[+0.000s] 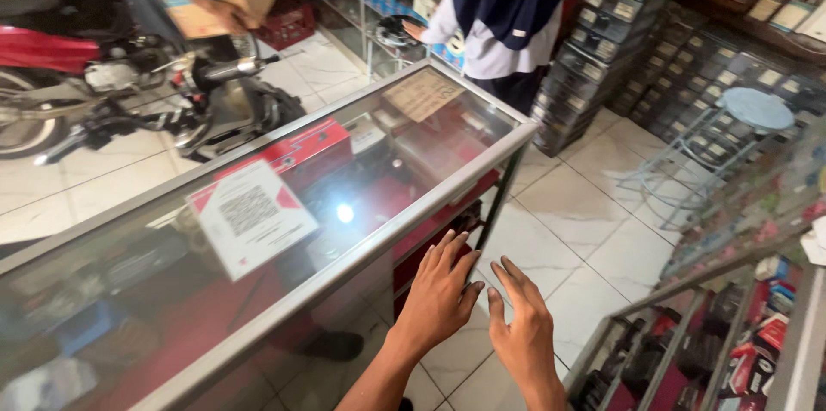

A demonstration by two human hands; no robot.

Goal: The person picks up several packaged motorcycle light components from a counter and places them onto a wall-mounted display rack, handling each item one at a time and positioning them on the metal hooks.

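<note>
Right hand (523,335), left hand (440,292) spread beside glass display counter (361,265), aluminium-framed

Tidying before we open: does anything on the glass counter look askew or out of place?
The white-and-red printed card on the glass counter lies skewed to its edge. Nothing looks spilled or broken. Both hands hover empty beside it.

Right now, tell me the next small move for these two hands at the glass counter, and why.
Probably press the left hand onto the sliding back panel of the glass counter: its fingers already lie there, both hands are empty, and the right hand hovers beside it.
</note>
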